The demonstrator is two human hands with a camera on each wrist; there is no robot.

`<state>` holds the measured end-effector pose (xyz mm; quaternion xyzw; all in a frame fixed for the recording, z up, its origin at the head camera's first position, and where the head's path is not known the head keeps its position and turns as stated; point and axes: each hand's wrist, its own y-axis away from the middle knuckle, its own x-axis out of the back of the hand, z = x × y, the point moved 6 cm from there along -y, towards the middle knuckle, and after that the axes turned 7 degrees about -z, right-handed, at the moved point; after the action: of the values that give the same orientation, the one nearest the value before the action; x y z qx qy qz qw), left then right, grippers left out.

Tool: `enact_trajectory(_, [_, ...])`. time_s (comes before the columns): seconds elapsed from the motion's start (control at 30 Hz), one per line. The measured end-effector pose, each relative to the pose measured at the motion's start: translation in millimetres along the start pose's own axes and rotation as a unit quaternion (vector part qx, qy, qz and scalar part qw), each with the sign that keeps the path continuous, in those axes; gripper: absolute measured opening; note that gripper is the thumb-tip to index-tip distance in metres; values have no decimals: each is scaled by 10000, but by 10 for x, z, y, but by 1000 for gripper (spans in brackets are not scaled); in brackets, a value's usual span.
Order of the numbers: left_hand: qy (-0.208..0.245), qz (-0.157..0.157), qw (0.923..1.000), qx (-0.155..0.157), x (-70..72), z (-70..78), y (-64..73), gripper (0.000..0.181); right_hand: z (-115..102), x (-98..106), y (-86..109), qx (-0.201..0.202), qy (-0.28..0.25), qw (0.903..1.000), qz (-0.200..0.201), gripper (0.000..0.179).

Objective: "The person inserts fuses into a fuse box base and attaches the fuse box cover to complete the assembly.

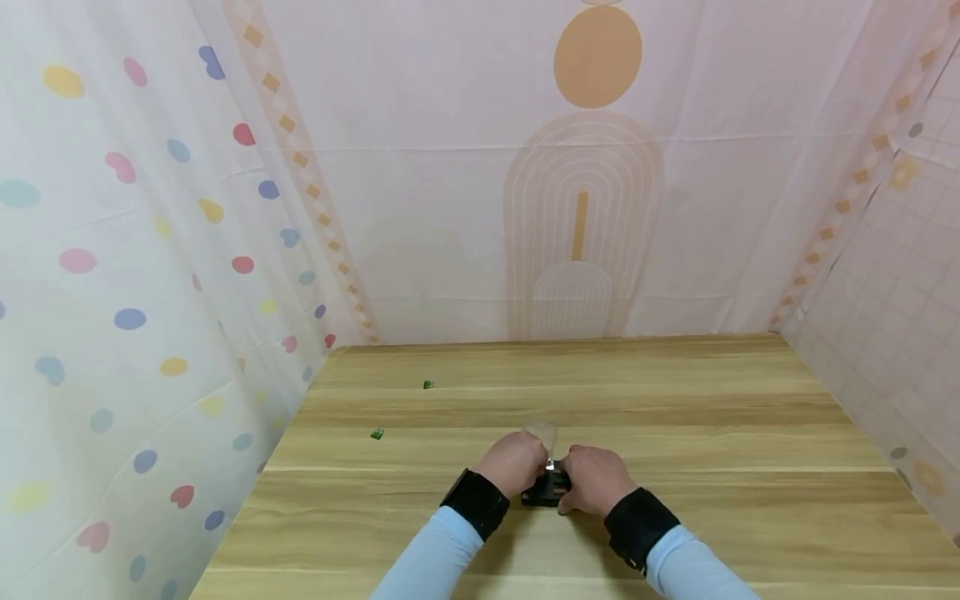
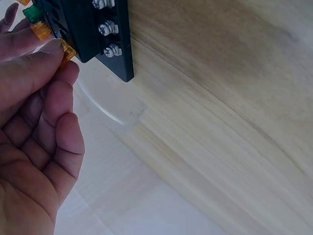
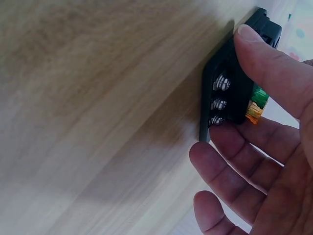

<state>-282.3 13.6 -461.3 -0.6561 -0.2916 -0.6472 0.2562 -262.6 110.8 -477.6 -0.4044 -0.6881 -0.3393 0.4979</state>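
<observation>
A black fuse block (image 1: 550, 493) with screw terminals (image 2: 108, 28) along its side is between both hands on the table. Its top carries small translucent blade fuses; a green fuse (image 3: 259, 96) and an orange one show in the right wrist view. My left hand (image 1: 517, 461) pinches an orange blade fuse (image 2: 69, 51) between thumb and finger, right at the block's face. With thumb on one edge and fingers at the terminal side, my right hand (image 1: 598, 481) grips the block (image 3: 234, 73). A clear plastic cover (image 2: 111, 100) lies just beyond the block.
Two small green pieces (image 1: 428, 385) (image 1: 377, 434) lie apart on the wooden table (image 1: 712, 417), to the left of the hands. Patterned curtains (image 1: 420, 208) hang along the table's back and both sides. Each wrist wears a black band (image 1: 641, 529).
</observation>
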Motion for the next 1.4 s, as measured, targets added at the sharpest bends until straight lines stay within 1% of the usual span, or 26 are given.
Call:
enact_trajectory(0.17, [137,-38,9999,-31,16,-6,-8,17,-8,7,-1,5,26,10000,-29,32])
enact_trajectory(0.43, [-2,-83,9999,-82,-4,6,-28,19,0,4,-10,-51,-49,9999,-98,31])
enact_trajectory(0.67, [7,-190,9998,28,-47,10,-35,22,-4,4,4,-26,-14,9999,-120,32])
enact_trajectory(0.73, [-25,-205,9998,19,-47,17,-34,23,-1,3,7,-44,-24,9999,-153,32])
enact_trajectory(0.87, [-227,-145,9996,-70,-13,48,-36,22,4,11,15,-82,-44,9998,-194,33])
enact_trajectory(1.0, [-634,-59,9979,-146,42,79,-47,22,1,30,20,-88,-102,9997,-179,33])
enact_trajectory(1.1, [-851,-34,9962,-168,54,92,-53,23,3,34,23,-88,-160,9997,-167,35])
enact_trajectory(1.27, [-845,-31,9963,-122,27,101,-32,23,13,21,31,-78,-259,9996,-119,37])
enact_trajectory(1.4, [-853,42,9963,-112,25,114,-5,22,7,16,41,-64,-309,9995,-103,37])
